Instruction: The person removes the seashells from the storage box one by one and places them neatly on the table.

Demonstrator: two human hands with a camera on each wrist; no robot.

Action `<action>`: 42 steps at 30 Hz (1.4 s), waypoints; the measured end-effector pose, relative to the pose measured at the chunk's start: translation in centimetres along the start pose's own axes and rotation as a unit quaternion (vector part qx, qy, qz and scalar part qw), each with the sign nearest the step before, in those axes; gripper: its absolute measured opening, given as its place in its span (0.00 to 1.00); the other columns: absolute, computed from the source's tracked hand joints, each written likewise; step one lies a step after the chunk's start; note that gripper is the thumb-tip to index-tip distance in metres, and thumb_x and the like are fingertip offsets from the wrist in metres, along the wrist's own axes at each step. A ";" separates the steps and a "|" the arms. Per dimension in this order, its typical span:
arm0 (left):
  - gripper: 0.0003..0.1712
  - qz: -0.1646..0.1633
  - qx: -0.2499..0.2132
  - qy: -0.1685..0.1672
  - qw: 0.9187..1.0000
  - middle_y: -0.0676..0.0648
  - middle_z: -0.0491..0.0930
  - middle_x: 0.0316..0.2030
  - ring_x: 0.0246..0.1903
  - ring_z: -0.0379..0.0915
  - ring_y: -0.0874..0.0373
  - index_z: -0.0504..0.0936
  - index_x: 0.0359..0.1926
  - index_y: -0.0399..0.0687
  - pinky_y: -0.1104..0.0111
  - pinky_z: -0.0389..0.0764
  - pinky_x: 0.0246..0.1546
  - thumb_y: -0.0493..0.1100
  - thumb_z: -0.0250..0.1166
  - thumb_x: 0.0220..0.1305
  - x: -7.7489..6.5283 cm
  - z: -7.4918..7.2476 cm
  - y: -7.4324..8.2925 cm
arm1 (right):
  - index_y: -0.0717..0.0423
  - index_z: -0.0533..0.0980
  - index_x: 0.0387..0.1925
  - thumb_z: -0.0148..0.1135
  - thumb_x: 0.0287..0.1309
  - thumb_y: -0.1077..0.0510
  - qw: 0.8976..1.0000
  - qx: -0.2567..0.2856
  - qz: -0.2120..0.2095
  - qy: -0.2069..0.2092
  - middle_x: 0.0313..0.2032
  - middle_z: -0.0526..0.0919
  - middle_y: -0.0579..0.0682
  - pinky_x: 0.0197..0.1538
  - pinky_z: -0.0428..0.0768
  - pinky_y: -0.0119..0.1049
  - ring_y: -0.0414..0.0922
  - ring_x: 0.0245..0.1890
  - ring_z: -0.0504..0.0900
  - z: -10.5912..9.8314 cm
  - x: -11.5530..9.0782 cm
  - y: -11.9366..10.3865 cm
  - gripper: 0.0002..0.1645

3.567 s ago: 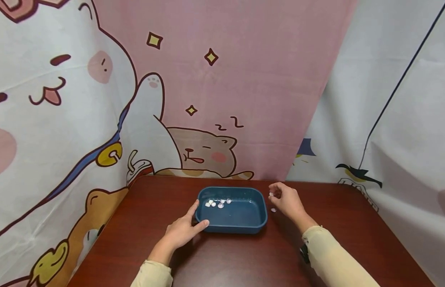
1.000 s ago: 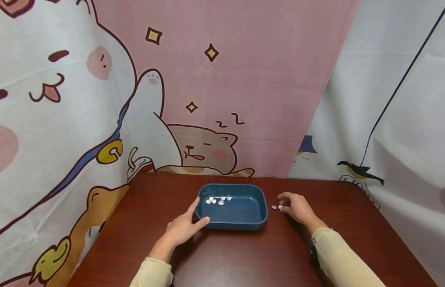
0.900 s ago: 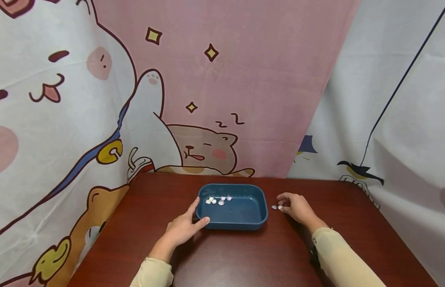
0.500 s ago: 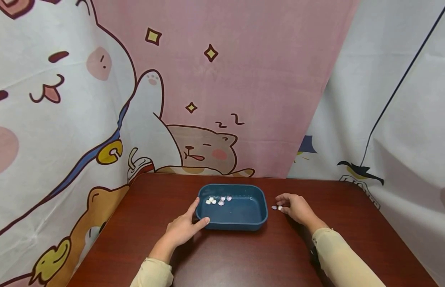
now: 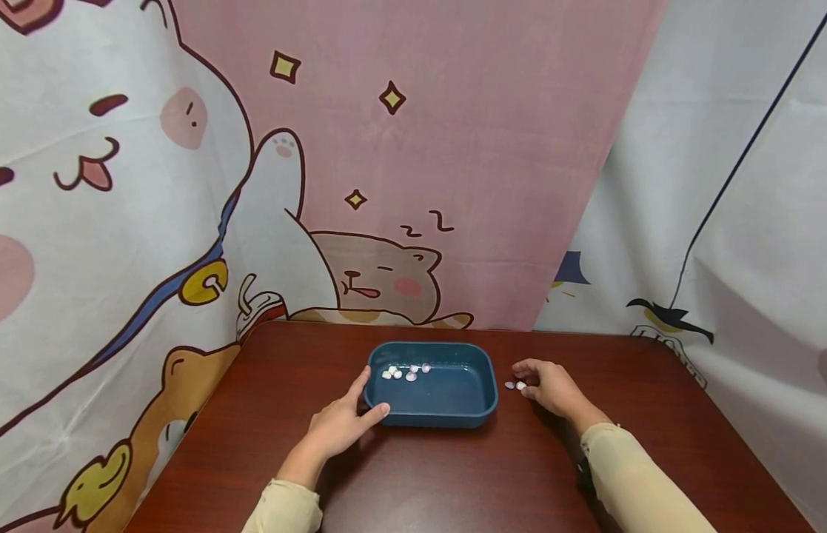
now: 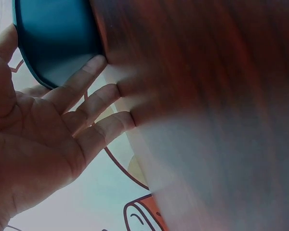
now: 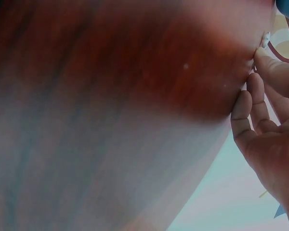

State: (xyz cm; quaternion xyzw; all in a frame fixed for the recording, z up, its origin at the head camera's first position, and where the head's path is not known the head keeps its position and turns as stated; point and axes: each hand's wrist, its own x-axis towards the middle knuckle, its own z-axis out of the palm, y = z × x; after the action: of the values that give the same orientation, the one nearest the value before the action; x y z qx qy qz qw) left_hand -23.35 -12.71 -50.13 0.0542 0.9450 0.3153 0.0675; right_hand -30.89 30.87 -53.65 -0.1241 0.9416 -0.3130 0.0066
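Note:
A blue rectangular tub (image 5: 446, 403) stands on the table with several small white and pale lilac shell-like pieces (image 5: 411, 376) inside, toward its left. My left hand (image 5: 336, 424) rests at the tub's left end, its thumb on the front corner of the rim. In the left wrist view, the fingers of that hand (image 6: 43, 120) reach straight to the tabletop beside the tub (image 6: 58, 38). Right of the tub lie a lilac piece (image 5: 509, 385) and a white piece (image 5: 521, 386). My right hand (image 5: 549, 386) bends loosely over the white one, thumb tip by it; fingertips touch the table.
The dark red-brown wooden table (image 5: 426, 481) extends around the tub. Behind it and along both sides hangs a cloth printed with cartoon animals (image 5: 386, 281), close to the table's back edge.
Compared with the earliest frame, my right hand has moved right and toward me, and the white piece it held now lies beside the lilac one. Left hand and tub keep their place.

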 end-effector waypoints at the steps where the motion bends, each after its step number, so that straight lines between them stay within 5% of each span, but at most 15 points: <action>1: 0.52 0.001 0.001 0.001 1.000 0.37 0.75 0.74 0.66 0.78 0.34 0.53 0.87 0.63 0.30 0.72 0.58 0.71 0.63 0.72 0.0 0.0 0.0 | 0.62 0.83 0.59 0.73 0.62 0.70 1.000 0.001 0.002 0.000 0.51 0.90 0.57 0.56 0.86 0.53 0.53 0.51 0.88 0.0 0.0 0.0 0.23; 6: 0.52 0.000 0.001 0.000 1.000 0.37 0.76 0.73 0.65 0.79 0.34 0.52 0.87 0.64 0.30 0.72 0.58 0.71 0.63 0.72 0.0 0.1 -0.2 | 0.62 0.82 0.60 0.73 0.63 0.67 1.000 -0.002 0.006 0.000 0.53 0.89 0.58 0.56 0.85 0.53 0.53 0.51 0.88 -0.1 -0.1 -0.1 0.23; 10: 0.52 -0.005 0.003 0.001 1.000 0.38 0.76 0.73 0.65 0.79 0.35 0.52 0.87 0.65 0.30 0.72 0.59 0.72 0.63 0.71 -0.1 0.3 -0.4 | 0.61 0.82 0.61 0.72 0.68 0.61 0.999 -0.001 0.018 0.044 0.54 0.89 0.59 0.56 0.85 0.55 0.54 0.52 0.87 -0.5 0.1 -1.0 0.22; 17: 0.52 -0.004 0.001 0.002 1.000 0.39 0.75 0.74 0.65 0.79 0.35 0.52 0.87 0.64 0.29 0.72 0.58 0.72 0.62 0.72 -0.2 0.3 -0.9 | 0.55 0.83 0.57 0.70 0.71 0.55 0.991 0.041 -0.011 0.126 0.52 0.90 0.56 0.53 0.86 0.53 0.53 0.50 0.88 -0.3 1.5 -7.5 0.17; 22: 0.52 -0.006 -0.002 0.003 1.000 0.39 0.74 0.75 0.64 0.80 0.35 0.52 0.87 0.64 0.29 0.72 0.58 0.72 0.62 0.72 -0.3 0.4 -1.0 | 0.53 0.85 0.56 0.73 0.69 0.54 0.993 0.061 -0.056 0.082 0.52 0.90 0.52 0.55 0.87 0.51 0.49 0.50 0.89 2.7 2.4 -13.1 0.17; 26: 0.52 -0.008 -0.005 -0.001 1.000 0.39 0.74 0.75 0.65 0.79 0.34 0.52 0.87 0.64 0.28 0.71 0.59 0.73 0.61 0.72 -0.3 0.6 -1.0 | 0.52 0.84 0.58 0.73 0.69 0.53 0.996 0.058 -0.061 0.017 0.55 0.89 0.53 0.55 0.87 0.50 0.46 0.49 0.88 5.7 3.0 -15.3 0.19; 32: 0.52 -0.001 -0.005 -0.007 1.000 0.40 0.75 0.74 0.65 0.80 0.36 0.52 0.87 0.64 0.30 0.73 0.57 0.73 0.61 0.72 -0.3 0.8 -0.7 | 0.56 0.83 0.60 0.72 0.70 0.54 0.997 0.066 -0.029 -0.003 0.56 0.88 0.55 0.55 0.87 0.50 0.46 0.48 0.88 8.4 3.8 -15.4 0.21; 42: 0.53 0.006 0.005 0.001 1.000 0.40 0.75 0.74 0.62 0.82 0.37 0.52 0.87 0.63 0.32 0.75 0.56 0.74 0.61 0.71 -0.1 0.4 -0.3 | 0.53 0.82 0.62 0.73 0.69 0.53 0.999 0.052 0.002 0.008 0.60 0.87 0.54 0.60 0.85 0.53 0.51 0.54 0.89 8.8 4.9 -15.0 0.23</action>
State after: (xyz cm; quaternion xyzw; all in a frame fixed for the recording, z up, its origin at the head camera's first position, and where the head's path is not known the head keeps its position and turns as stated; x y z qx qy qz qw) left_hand -23.22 -12.76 -50.61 0.0602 0.9463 0.3110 0.0644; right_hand -31.35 12.93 -51.56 -0.1194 0.9243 -0.3623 0.0056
